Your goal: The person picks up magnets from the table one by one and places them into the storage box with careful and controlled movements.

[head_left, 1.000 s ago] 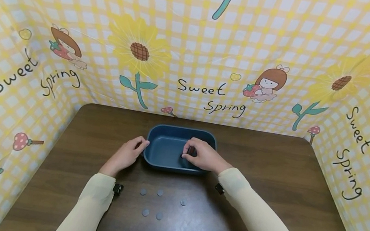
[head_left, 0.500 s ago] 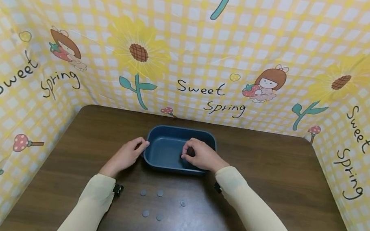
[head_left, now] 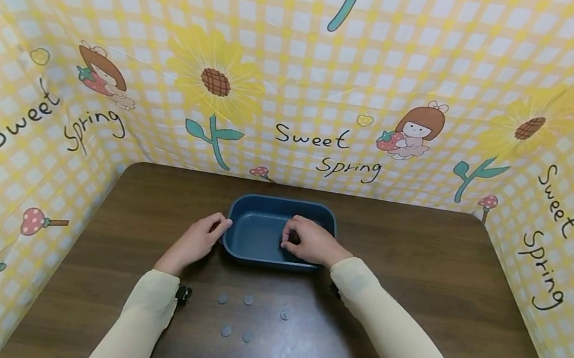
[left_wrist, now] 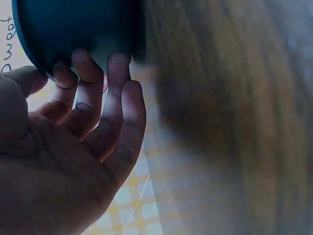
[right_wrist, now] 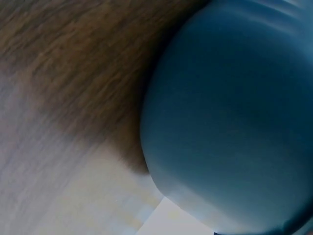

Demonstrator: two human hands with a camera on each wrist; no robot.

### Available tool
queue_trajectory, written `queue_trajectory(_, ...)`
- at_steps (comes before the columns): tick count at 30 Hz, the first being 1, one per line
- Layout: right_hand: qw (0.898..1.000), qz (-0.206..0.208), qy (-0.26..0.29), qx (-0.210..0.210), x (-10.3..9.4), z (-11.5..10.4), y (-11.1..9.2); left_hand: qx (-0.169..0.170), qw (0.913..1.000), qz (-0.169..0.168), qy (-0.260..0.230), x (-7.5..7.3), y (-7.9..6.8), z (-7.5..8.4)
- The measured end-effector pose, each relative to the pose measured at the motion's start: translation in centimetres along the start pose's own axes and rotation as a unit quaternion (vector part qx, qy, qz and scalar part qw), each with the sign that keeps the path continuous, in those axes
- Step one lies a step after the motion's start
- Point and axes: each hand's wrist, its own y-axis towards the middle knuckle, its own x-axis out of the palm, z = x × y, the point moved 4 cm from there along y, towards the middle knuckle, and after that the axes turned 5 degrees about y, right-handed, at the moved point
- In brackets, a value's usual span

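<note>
A dark blue rectangular tub with rounded corners (head_left: pixel 257 231) stands near the back of the table. At its left end my left hand (head_left: pixel 196 238) holds it, thumb at the rim and curled fingers (left_wrist: pixel 88 73) against the outer wall. My right hand (head_left: pixel 317 243) reaches over the tub's right part, its index finger and thumb bent toward each other low inside. Whether something sits between those fingertips I cannot tell. In front of the tub, several small grey coins (head_left: pixel 247 337) lie flat and apart on the table. The right wrist view shows only the tub's outer wall (right_wrist: pixel 225 127) up close.
The brown wooden table (head_left: pixel 410 329) runs back to a wall of yellow checked cloth (head_left: pixel 306 67), which also encloses it at left and right. Black wrist cameras sit under both pale sleeves (head_left: pixel 393 326).
My right hand has shifted very slightly left and down inside the tub, and the gap between its finger and thumb looks narrower. The left hand, tub and coins stay in place.
</note>
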Motion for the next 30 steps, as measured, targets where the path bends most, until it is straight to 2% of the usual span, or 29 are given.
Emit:
queue_trajectory(13,1.0,-0.006,-0.014,0.01,-0.17,-0.19,0.04,0.0,0.9999,0.002,-0.01,-0.05,0.09,0.02)
queue_trajectory(30,0.999,-0.006,-0.025,0.02,0.23,0.26,0.17,-0.007,1.0,-0.001,-0.001,0.1,0.1,-0.17)
